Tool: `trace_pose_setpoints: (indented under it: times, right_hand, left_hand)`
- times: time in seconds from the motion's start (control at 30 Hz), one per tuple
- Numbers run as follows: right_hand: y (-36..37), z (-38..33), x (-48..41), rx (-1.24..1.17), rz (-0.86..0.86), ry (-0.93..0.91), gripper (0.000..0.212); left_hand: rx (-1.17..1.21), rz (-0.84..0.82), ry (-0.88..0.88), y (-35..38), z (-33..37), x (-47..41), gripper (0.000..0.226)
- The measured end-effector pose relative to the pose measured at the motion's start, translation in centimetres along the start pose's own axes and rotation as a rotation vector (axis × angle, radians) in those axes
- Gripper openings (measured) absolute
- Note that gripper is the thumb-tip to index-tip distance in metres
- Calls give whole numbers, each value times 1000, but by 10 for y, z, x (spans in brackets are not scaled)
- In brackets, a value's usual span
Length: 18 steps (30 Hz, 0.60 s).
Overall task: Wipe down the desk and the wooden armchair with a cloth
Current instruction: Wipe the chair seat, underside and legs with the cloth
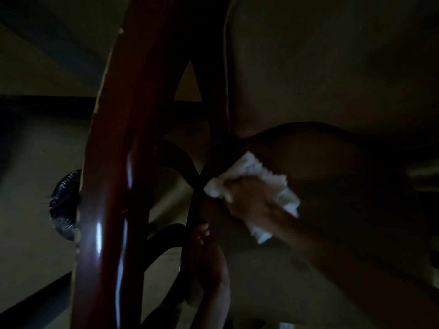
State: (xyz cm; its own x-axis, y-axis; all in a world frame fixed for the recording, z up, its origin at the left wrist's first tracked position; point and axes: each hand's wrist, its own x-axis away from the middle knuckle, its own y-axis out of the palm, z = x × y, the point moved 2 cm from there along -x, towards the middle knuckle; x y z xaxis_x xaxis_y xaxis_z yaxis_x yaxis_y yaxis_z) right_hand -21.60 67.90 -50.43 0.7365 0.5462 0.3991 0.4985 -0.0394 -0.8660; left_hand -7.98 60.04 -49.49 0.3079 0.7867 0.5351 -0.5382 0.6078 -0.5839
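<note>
**Cloth on the chair frame, in poor light**

The wooden armchair fills the frame. Its glossy red-brown rail runs from top centre down to the lower left, with darker curved pieces behind it at centre. I cannot pick out the desk from here.

The trouble I would expect comes from the gloom. In this light the undersides and joints of the frame could easily be missed. A loose corner of cloth might also snag where the curved pieces cross.

Right of centre, the right hand is closed around a bunched white cloth and presses it against a dark strut. The cloth's ends spill out above and below the fist.

At lower centre, the left hand seems to have its fingers curled round the same strut, as if steadying the chair, though shadow makes that uncertain. At the left edge, a crinkled black bag peeks out from behind the rail.
</note>
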Motion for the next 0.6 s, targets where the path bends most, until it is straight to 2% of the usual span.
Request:
trace_pose_setpoints:
  times: [0.1, 0.17, 0.2, 0.27, 0.37, 0.4, 0.47, 0.57, 0.6]
  right_hand:
    - [-36, 68, -30, 79, 145, 272, 31]
    - [-46, 82, -37, 146, 289, 348, 28]
    - [-45, 76, -36, 131, 327, 348, 27]
    - [-25, 47, -24, -1, 296, 299, 24]
    - [14, -6, 6, -40, 125, 102, 27]
    - [15, -5, 4, -25, 97, 29, 28]
    - [-7, 22, -15, -11, 149, -33, 28]
    - [-48, 69, -42, 227, 428, 208, 26]
    - [-53, 73, -46, 257, 411, 258, 24]
  left_hand:
    - [-2, -3, -12, -3, 6, 9, 23]
    - [8, -36, 64, -3, 13, 14, 24]
    - [3, -58, 92, -3, 18, 16, 25]
    - [28, -109, 139, -4, 26, 16, 29]
    - [2, -125, 160, -1, 32, 8, 37]
    - [-19, -131, 169, -1, 31, 8, 37]
    - [-79, -173, 204, -1, 29, 11, 42]
    - [-112, -177, 244, -3, 30, 15, 45]
    - [-110, -166, 249, -3, 29, 14, 44]
